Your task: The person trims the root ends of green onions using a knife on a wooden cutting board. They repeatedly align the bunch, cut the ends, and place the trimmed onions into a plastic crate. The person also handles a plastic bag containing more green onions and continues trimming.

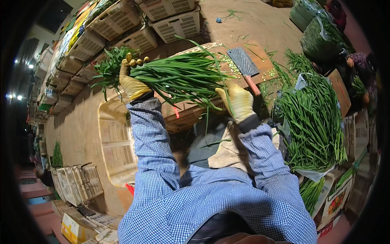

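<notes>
A thick bunch of long green leaves, apparently garlic chives (182, 73), lies sideways in front of me, its leafy tips at the left. My left hand (133, 77), in a yellow-coated glove, grips it near those tips. At its other end my right hand (237, 99), gloved too, has one long loose leaf (227, 94) between thumb and fingers. Beyond that hand a cleaver (243, 62) with a reddish handle rests on a wooden board (263, 58). Small cut stem pieces (230, 65) are scattered beside the blade. Part of the board is hidden under the bunch.
On the right stands a large heap of the same greens (310, 119) in plastic wrapping. A yellowish plastic crate (117, 140) is at my left, and stacked crates (176, 26) line the far side. Another person's hand (350, 62) shows at the far right, near filled bags (321, 39).
</notes>
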A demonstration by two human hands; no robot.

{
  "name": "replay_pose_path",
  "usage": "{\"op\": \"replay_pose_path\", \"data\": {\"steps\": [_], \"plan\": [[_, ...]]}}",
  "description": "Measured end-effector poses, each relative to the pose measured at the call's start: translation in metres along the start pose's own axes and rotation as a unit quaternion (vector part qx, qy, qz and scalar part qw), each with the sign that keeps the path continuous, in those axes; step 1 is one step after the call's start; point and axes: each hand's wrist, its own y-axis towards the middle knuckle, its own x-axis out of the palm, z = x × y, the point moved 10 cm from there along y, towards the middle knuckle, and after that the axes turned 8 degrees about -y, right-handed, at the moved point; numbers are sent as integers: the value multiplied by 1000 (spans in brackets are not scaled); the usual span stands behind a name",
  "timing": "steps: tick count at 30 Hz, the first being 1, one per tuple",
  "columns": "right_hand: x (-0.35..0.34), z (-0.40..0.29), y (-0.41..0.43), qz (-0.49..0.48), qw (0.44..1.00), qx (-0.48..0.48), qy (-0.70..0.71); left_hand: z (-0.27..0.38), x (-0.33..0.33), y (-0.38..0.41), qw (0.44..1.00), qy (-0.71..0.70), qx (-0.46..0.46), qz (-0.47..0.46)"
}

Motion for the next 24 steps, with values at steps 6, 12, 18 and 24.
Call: {"op": "replay_pose_path", "data": {"steps": [6, 12, 18, 24], "plan": [[32, -12, 14, -21, 996, -66, 61, -4, 3, -1, 1000, -14, -13, -7], [25, 4, -1, -53, 996, -70, -20, 5, 2, 1, 999, -27, 14, -38], [96, 93, -61, -293, 932, -2, -213, 17, 10, 10, 997, -39, 16, -61], [14, 24, -21, -11, 993, 8, 116, 18, 12, 3, 997, -36, 14, -62]]}}
